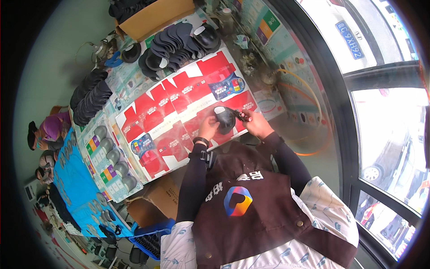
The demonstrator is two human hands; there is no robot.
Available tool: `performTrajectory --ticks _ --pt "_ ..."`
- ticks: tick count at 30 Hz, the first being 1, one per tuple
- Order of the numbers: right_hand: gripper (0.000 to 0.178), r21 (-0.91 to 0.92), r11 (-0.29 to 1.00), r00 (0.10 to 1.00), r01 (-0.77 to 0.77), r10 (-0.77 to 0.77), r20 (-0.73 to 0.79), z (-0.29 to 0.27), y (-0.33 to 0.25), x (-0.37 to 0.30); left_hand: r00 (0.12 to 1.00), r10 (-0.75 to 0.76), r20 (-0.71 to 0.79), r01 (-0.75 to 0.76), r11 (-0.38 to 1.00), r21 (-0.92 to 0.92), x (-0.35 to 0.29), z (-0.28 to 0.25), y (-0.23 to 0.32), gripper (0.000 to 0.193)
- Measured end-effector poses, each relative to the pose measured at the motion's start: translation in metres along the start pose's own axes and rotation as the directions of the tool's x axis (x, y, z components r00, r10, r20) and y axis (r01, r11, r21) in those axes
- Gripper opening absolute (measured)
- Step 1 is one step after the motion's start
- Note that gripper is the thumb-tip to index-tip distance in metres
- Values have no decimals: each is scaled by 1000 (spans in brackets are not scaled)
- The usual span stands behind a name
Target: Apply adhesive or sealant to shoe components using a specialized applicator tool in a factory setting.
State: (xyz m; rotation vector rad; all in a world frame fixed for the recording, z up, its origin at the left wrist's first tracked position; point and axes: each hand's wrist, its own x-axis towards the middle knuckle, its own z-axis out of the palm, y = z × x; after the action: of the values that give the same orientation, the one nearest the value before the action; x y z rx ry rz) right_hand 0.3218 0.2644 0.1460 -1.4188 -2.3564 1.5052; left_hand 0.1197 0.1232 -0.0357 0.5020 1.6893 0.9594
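Note:
My left hand (209, 128) is closed on the near left edge of a black, rounded, cupped piece (225, 122) with a white patch on its upper end. The piece is held just over the red and white printed cardboard sheet (188, 87). In my right hand (258, 125) is a slim dark tool (242, 115) with small reddish spots. Its tip meets the right side of the black piece; the kind of tool is too small to make out.
Stacked dark curved pads (172, 45) lie at the table's far side, below a cardboard box (154, 15). More dark pads (91, 96) are heaped on the left. Grey rounded pieces (113, 156) line the left edge. Co-workers (51, 127) sit by a blue-covered table (74, 166). A window stands right.

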Motion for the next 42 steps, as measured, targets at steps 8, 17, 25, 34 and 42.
performTrajectory --ticks 8,17,25,34,42 --pt "31 8 998 995 70 -70 73 -1 10 2 998 -54 -29 53 998 -45 4 -1 -5 37" --pt "29 24 998 990 53 -56 131 -2 23 -2 994 -101 -31 100 994 -43 5 -3 -12 39" --pt "30 -64 996 984 54 -42 173 7 32 -8 992 -106 -72 106 994 -3 1 0 -10 38" --pt "30 -87 995 974 45 -24 225 13 42 -6 992 -8 -123 14 999 45 0 10 -4 40" --pt "33 -117 992 999 51 -52 1 -1 31 1 983 97 -157 -73 986 150 7 19 -7 43"
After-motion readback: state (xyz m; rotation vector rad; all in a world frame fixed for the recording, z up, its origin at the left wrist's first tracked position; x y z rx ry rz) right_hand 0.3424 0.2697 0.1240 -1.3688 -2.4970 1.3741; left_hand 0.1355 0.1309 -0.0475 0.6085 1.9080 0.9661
